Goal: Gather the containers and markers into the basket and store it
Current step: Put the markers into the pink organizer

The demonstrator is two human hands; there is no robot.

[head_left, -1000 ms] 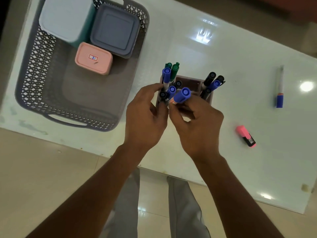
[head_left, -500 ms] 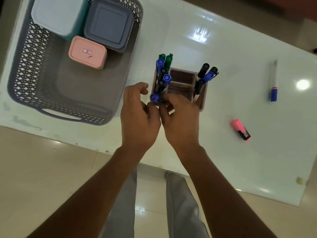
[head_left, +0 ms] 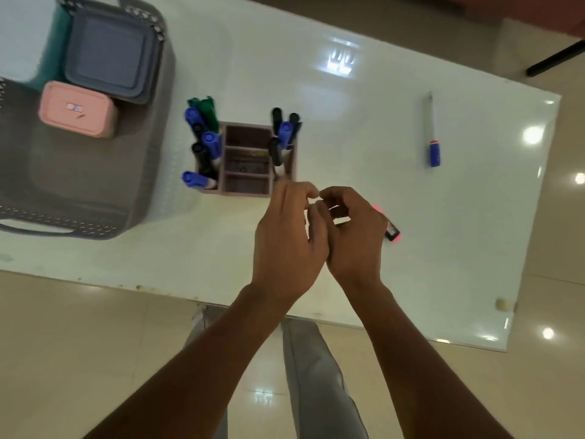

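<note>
- Over the glossy white desk [head_left: 364, 128], near its front edge, my left hand [head_left: 286, 245] and right hand [head_left: 356, 236] hang side by side, knuckles touching.
- Left grip: fingers curled loosely, pinching nothing I can see. Right grip: curled inward too, though whether anything sits inside it I cannot tell.
- Open room: a broad bare stretch of desk runs to my right and toward the far edge; the near edge lies just under my wrists.
- Just beyond my fingertips stands the brown holder [head_left: 250, 160], a boxy thing with square compartments, blue, black and green markers [head_left: 205, 134] leaning out on both sides.
- Far left, the grey basket [head_left: 152, 172], lattice walls and a loop handle, carries a pink container [head_left: 77, 109], a grey-lidded container [head_left: 109, 58] and a pale teal container [head_left: 28, 36], all packed at its far end.
- Peeking from behind my right hand lies the pink highlighter [head_left: 392, 231], mostly hidden.
- Well off to the right, a blue-capped marker [head_left: 432, 134] lies flat, alone.
- Blur softens everything, so fine textures escape me.
</note>
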